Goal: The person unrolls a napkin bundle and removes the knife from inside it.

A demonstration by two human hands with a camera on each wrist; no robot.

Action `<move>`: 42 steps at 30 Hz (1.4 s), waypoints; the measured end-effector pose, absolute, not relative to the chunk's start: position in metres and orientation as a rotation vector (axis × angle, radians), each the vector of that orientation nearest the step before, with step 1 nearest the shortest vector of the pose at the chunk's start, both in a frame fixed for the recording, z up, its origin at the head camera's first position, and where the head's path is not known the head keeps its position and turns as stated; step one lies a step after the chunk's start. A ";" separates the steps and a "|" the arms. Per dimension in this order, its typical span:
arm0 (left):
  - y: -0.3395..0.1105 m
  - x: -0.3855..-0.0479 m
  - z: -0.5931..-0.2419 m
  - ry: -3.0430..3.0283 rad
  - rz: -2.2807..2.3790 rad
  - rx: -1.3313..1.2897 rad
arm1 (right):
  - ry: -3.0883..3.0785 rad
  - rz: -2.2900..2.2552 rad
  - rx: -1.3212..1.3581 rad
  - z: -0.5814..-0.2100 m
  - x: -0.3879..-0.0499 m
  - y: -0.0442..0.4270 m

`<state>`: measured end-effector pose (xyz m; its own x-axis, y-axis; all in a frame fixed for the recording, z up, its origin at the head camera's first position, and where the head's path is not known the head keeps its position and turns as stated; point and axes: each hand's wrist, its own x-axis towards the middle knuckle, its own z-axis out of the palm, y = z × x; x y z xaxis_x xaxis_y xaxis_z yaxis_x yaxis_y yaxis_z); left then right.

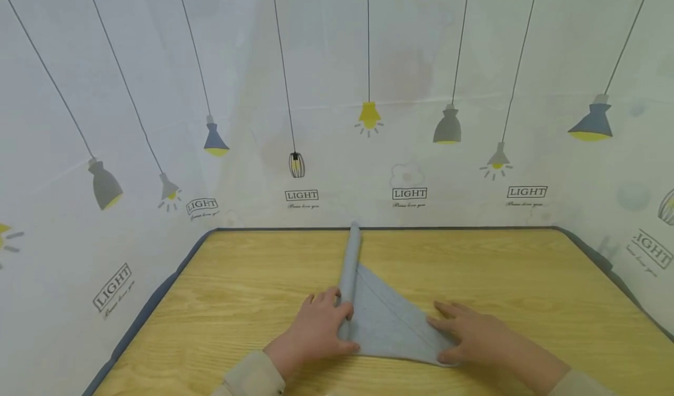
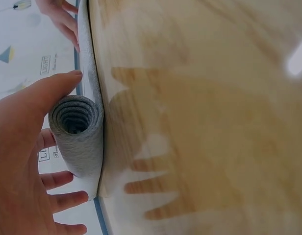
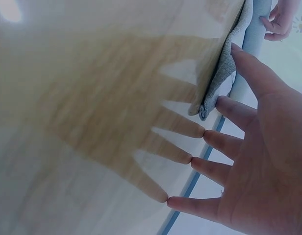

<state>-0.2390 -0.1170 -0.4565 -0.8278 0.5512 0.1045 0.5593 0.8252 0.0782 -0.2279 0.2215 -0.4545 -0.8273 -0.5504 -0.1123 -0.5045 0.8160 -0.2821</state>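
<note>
A light grey cloth point(image 1: 392, 320) lies on the wooden table, its left part wound into a long narrow roll point(image 1: 350, 267) that runs away from me. To the right of the roll, the flat part tapers to a corner and shows a seam or fold line. My left hand point(image 1: 318, 329) holds the near end of the roll between thumb and fingers; the spiral layers of the roll's end point(image 2: 76, 117) show in the left wrist view. With fingers spread, my right hand point(image 1: 481, 334) rests at the right corner, its thumb touching the cloth edge point(image 3: 224, 73) and other fingertips on the table.
The wooden tabletop point(image 1: 253, 279) has a dark blue edge point(image 1: 158, 296) at its sides and back. White sheeting point(image 1: 337, 80) printed with hanging lamps surrounds the table. The roll's far end reaches the back edge. Both wrist views show the glossy table mirroring a hand.
</note>
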 end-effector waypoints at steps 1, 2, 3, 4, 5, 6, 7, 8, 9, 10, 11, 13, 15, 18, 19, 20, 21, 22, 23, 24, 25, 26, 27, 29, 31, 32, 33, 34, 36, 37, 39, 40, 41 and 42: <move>-0.117 -0.239 -0.456 -2.928 -0.166 -0.885 | 2.814 -0.360 -0.821 -0.454 -0.228 0.222; -0.118 -0.240 -0.456 -2.928 -0.172 -0.879 | 2.817 -0.360 -0.811 -0.455 -0.228 0.223; -0.118 -0.240 -0.456 -2.922 -0.173 -0.877 | 2.820 -0.356 -0.804 -0.455 -0.229 0.224; -0.119 -0.240 -0.456 -2.915 -0.171 -0.876 | 2.822 -0.359 -0.800 -0.455 -0.229 0.225; -0.119 -0.240 -0.455 -2.907 -0.170 -0.877 | 2.821 -0.359 -0.796 -0.455 -0.229 0.226; -0.119 -0.240 -0.453 -2.897 -0.168 -0.881 | 2.820 -0.359 -0.792 -0.454 -0.229 0.227; -0.119 -0.240 -0.453 -2.891 -0.170 -0.886 | 2.819 -0.361 -0.799 -0.454 -0.229 0.228; -0.120 -0.240 -0.452 -2.885 -0.169 -0.890 | 2.819 -0.355 -0.802 -0.454 -0.229 0.229; -0.120 -0.240 -0.451 -2.877 -0.170 -0.896 | 2.817 -0.350 -0.808 -0.454 -0.229 0.230; -0.120 -0.239 -0.451 -2.869 -0.173 -0.901 | 2.816 -0.349 -0.811 -0.453 -0.229 0.231; -0.121 -0.240 -0.450 -2.865 -0.172 -0.903 | 2.815 -0.342 -0.810 -0.453 -0.230 0.232; -0.122 -0.241 -0.450 -2.863 -0.174 -0.910 | 2.816 -0.342 -0.802 -0.452 -0.230 0.233; -0.123 -0.241 -0.450 -2.860 -0.181 -0.924 | 2.815 -0.341 -0.784 -0.451 -0.230 0.235; -0.124 -0.241 -0.449 -2.870 -0.180 -0.957 | 2.805 -0.344 -0.778 -0.451 -0.230 0.237; -0.125 -0.241 -0.449 -2.873 -0.180 -0.972 | 2.799 -0.341 -0.781 -0.451 -0.231 0.237; -0.126 -0.241 -0.449 -2.874 -0.176 -0.985 | 2.793 -0.342 -0.788 -0.451 -0.231 0.237; -0.126 -0.240 -0.449 -2.875 -0.167 -0.999 | 2.786 -0.347 -0.796 -0.451 -0.231 0.238; -0.127 -0.240 -0.449 -2.874 -0.154 -1.013 | 2.782 -0.350 -0.804 -0.452 -0.231 0.238; -0.128 -0.240 -0.449 -2.872 -0.140 -1.025 | 2.775 -0.359 -0.807 -0.452 -0.231 0.238; -0.128 -0.239 -0.450 -2.874 -0.126 -1.036 | 2.774 -0.358 -0.809 -0.452 -0.231 0.239; -0.129 -0.239 -0.451 -2.874 -0.110 -1.047 | 2.772 -0.357 -0.810 -0.453 -0.231 0.239; -0.129 -0.238 -0.452 -2.877 -0.095 -1.057 | 2.767 -0.362 -0.804 -0.453 -0.231 0.240; -0.130 -0.238 -0.453 -2.884 -0.082 -1.065 | 2.761 -0.366 -0.801 -0.453 -0.231 0.241; -0.130 -0.237 -0.455 -2.910 -0.078 -1.076 | 2.748 -0.368 -0.792 -0.454 -0.231 0.243; -0.131 -0.237 -0.455 -2.934 -0.082 -1.084 | 2.734 -0.379 -0.787 -0.454 -0.231 0.244; -0.131 -0.236 -0.455 -2.949 -0.093 -1.085 | 2.728 -0.387 -0.788 -0.453 -0.230 0.245; -0.131 -0.237 -0.455 -2.959 -0.099 -1.085 | 2.725 -0.391 -0.794 -0.453 -0.230 0.245; -0.131 -0.237 -0.455 -2.969 -0.104 -1.085 | 2.724 -0.394 -0.792 -0.453 -0.230 0.246; -0.131 -0.237 -0.455 -2.975 -0.106 -1.088 | 2.729 -0.387 -0.802 -0.452 -0.231 0.248; -0.132 -0.237 -0.454 -2.980 -0.109 -1.087 | 2.734 -0.373 -0.805 -0.453 -0.231 0.249; -0.132 -0.238 -0.453 -2.980 -0.108 -1.083 | 2.743 -0.346 -0.815 -0.454 -0.232 0.252; -0.132 -0.237 -0.452 -2.977 -0.112 -1.079 | 2.746 -0.334 -0.817 -0.454 -0.232 0.254; -0.132 -0.237 -0.451 -2.974 -0.116 -1.074 | 2.748 -0.321 -0.820 -0.454 -0.232 0.255; -0.132 -0.236 -0.450 -2.970 -0.122 -1.068 | 2.753 -0.311 -0.821 -0.454 -0.232 0.256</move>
<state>-0.2362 -0.1324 -0.4500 -0.7714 0.6363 0.0099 0.6350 0.7685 0.0786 -0.2318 0.2559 -0.4538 -0.8097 -0.5595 -0.1770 -0.5058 0.8183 -0.2728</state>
